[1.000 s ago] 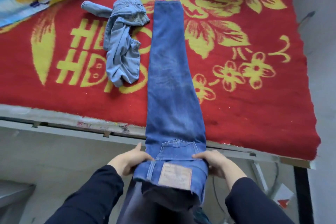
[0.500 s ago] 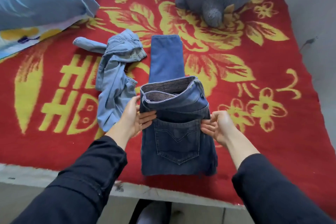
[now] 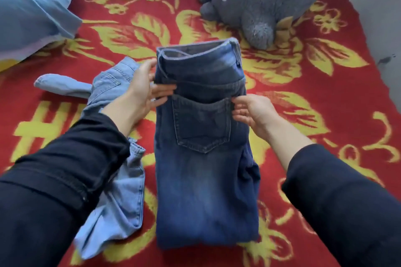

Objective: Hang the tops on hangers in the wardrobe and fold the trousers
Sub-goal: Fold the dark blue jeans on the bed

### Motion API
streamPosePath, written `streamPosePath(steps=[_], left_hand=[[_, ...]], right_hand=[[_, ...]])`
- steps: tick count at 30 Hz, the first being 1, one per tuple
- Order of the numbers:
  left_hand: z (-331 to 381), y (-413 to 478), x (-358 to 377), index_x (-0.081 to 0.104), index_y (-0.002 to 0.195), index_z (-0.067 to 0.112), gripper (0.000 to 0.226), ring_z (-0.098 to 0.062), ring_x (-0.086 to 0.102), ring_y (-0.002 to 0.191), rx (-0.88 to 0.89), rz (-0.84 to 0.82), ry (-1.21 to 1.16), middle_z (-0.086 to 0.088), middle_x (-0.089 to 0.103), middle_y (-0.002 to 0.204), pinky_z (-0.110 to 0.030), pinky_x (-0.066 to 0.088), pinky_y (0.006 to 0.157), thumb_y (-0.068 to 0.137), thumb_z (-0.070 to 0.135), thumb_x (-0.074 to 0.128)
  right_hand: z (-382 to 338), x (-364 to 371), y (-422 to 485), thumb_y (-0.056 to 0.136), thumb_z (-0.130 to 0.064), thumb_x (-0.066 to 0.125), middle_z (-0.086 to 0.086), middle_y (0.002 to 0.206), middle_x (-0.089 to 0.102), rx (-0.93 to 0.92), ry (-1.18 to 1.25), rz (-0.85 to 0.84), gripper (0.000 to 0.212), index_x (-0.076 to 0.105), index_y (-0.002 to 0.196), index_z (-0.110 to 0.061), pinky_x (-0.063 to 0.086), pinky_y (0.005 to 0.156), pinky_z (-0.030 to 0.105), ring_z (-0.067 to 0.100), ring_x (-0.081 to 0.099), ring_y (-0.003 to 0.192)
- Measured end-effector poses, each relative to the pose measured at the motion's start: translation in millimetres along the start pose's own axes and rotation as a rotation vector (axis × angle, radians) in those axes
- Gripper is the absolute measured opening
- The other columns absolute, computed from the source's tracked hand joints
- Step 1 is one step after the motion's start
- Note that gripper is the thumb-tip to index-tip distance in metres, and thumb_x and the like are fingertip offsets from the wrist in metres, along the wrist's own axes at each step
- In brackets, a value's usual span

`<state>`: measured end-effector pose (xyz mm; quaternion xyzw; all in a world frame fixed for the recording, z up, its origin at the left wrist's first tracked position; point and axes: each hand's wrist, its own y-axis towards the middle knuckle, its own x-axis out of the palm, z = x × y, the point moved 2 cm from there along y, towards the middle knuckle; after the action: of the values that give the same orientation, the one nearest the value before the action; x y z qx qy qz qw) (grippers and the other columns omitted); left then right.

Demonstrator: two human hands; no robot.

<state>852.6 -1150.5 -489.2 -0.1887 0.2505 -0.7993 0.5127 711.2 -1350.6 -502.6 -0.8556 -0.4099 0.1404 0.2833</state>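
Dark blue jeans (image 3: 204,180) lie folded in half on the red and yellow blanket (image 3: 325,97), back pocket up, waistband at the far end. My left hand (image 3: 147,89) holds the jeans' left edge just under the waistband, thumb over the top and fingers on the cloth. My right hand (image 3: 251,110) is at the right edge beside the pocket, its fingers loosely bent and touching the denim. A crumpled pair of light blue jeans (image 3: 117,180) lies to the left, partly under my left forearm.
A grey plush toy (image 3: 260,2) sits at the far end of the bed. A blue pillow (image 3: 32,6) lies at the far left. A grey wall (image 3: 382,6) borders the bed on the right.
The waistband end has been carried from the bed's near edge over onto the legs. The jeans now lie doubled, and both hands have moved further up the bed with it.
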Motion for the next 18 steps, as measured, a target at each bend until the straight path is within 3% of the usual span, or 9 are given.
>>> streamPosePath(steps=[2, 4, 6, 8, 11, 13, 15, 18], left_hand=[[-6, 17, 8, 0.052, 0.124, 0.037, 0.042, -0.013, 0.052, 0.122, 0.074, -0.056, -0.020, 0.005, 0.065, 0.122, -0.043, 0.033, 0.106, 0.089, 0.057, 0.041], [-39, 24, 15, 0.021, 0.148, 0.039, 0.060, -0.006, 0.035, 0.132, 0.150, -0.083, 0.172, 0.018, 0.044, 0.138, -0.042, 0.021, 0.112, 0.094, 0.050, 0.043], [-92, 13, 20, 0.005, 0.153, 0.033, 0.066, -0.006, 0.014, 0.144, 0.245, -0.085, 0.596, 0.014, 0.025, 0.153, -0.040, 0.009, 0.119, 0.099, 0.041, 0.042], [-152, -11, 22, 0.001, 0.153, 0.031, 0.065, -0.012, -0.008, 0.148, 0.343, -0.105, 1.100, 0.006, -0.001, 0.161, -0.041, -0.005, 0.119, 0.100, 0.045, 0.035], [-221, -53, 24, -0.005, 0.152, 0.028, 0.065, -0.018, -0.021, 0.145, 0.430, -0.114, 1.465, 0.002, -0.022, 0.156, -0.039, -0.017, 0.115, 0.095, 0.055, 0.014], [-243, -80, 26, 0.006, 0.152, 0.023, 0.067, -0.025, -0.007, 0.147, 0.453, -0.102, 1.499, -0.005, -0.007, 0.159, -0.041, -0.007, 0.119, 0.094, 0.054, 0.016], [-257, -102, 25, 0.016, 0.152, 0.019, 0.067, -0.027, 0.007, 0.147, 0.465, -0.129, 1.511, -0.008, 0.007, 0.159, -0.039, -0.002, 0.118, 0.095, 0.053, 0.022], [-270, -128, 14, 0.004, 0.153, 0.021, 0.074, -0.025, -0.003, 0.148, 0.445, -0.248, 1.524, -0.004, -0.006, 0.160, -0.032, -0.007, 0.117, 0.095, 0.064, 0.021]], right_hand=[[7, 2, 19, 0.081, -0.004, 0.067, 0.006, 0.086, 0.064, -0.061, -0.015, 0.013, 0.038, 0.057, 0.117, -0.011, 0.053, 0.068, 0.026, 0.015, 0.061, 0.073], [32, 0, 24, 0.080, -0.009, 0.070, 0.008, 0.117, 0.064, -0.126, -0.277, 0.018, 0.060, 0.049, 0.136, -0.013, 0.050, 0.090, 0.034, 0.018, 0.062, 0.103], [73, -5, 11, 0.082, -0.018, 0.069, 0.006, 0.143, 0.048, -0.245, -0.739, -0.093, 0.070, 0.040, 0.145, -0.017, 0.036, 0.109, 0.033, 0.017, 0.045, 0.131], [116, -14, -9, 0.087, -0.037, 0.060, 0.002, 0.160, 0.017, -0.399, -1.265, -0.241, 0.075, 0.023, 0.152, -0.026, 0.013, 0.120, 0.034, 0.017, 0.012, 0.148], [163, -36, -37, 0.093, -0.056, 0.038, -0.004, 0.160, -0.015, -0.557, -1.611, -0.321, 0.075, 0.001, 0.154, -0.032, -0.014, 0.116, 0.038, 0.018, -0.023, 0.145], [182, -47, -56, 0.093, -0.060, 0.030, -0.004, 0.159, -0.020, -0.578, -1.644, -0.378, 0.075, -0.004, 0.153, -0.031, -0.020, 0.114, 0.037, 0.018, -0.032, 0.140], [194, -57, -73, 0.091, -0.065, 0.026, -0.003, 0.159, -0.017, -0.622, -1.670, -0.454, 0.077, 0.000, 0.154, -0.028, -0.024, 0.114, 0.041, 0.020, -0.030, 0.140], [205, -70, -90, 0.086, -0.073, 0.029, 0.001, 0.159, -0.008, -0.662, -1.695, -0.577, 0.088, 0.007, 0.154, -0.023, -0.015, 0.115, 0.043, 0.024, -0.019, 0.144]])
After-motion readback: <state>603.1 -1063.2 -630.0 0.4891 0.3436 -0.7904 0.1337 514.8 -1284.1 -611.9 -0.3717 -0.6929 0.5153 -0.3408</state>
